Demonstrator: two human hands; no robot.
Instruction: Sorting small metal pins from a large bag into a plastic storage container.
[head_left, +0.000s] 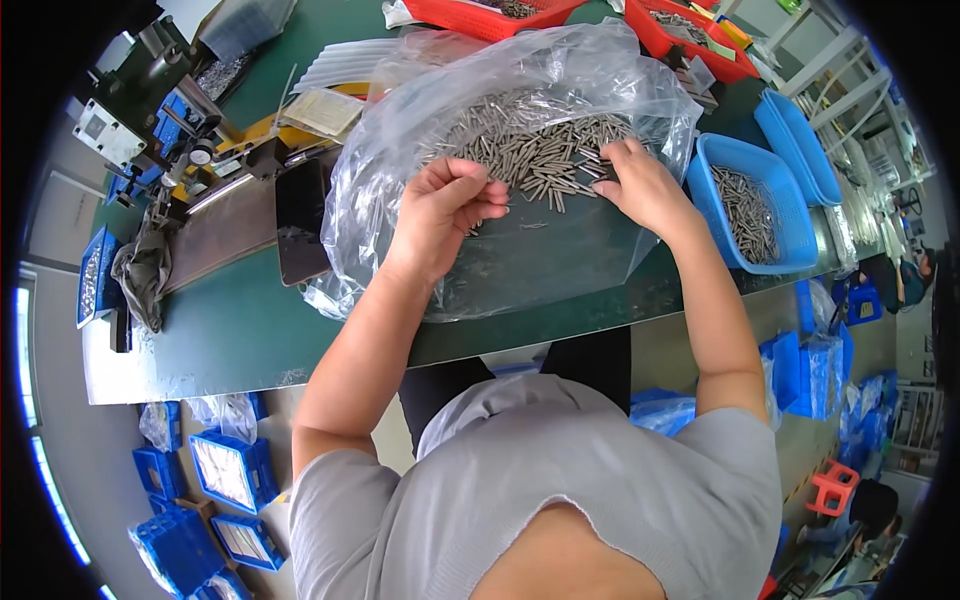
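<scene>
Green bench [250, 320], seen from above; a person in a grey top leans over its near edge

Clear plastic bag [500, 250] lies opened flat across the middle of the bench, its crumpled walls standing up at the far side. A heap of small metal pins [530, 150] sits on the plastic, toward the far half of the bag

Left hand [445, 210]: fingers curled together, tips bunched at the near-left edge of the heap. It seems to pinch a few pins, though what is in the grip is too small to tell

Right hand [645, 185]: palm down, fingers spread a little, fingertips touching the right edge of the heap. Nothing clamped that I can see

The two hands are apart, one at each side of the heap, both over the plastic

Right of the bag, near the bench's right edge: a blue tray [790, 200] with more pins in it, and a second blue tray [800, 140] just beyond it. Far edge: two red trays [470, 15] holding small parts

Left part of the bench: a machine [190, 140] with a dark metal chute [225, 230] sloping toward the left edge, a grey rag [140, 275] beside it

On the floor below the near edge: blue boxes [235, 470], some wrapped in plastic
</scene>
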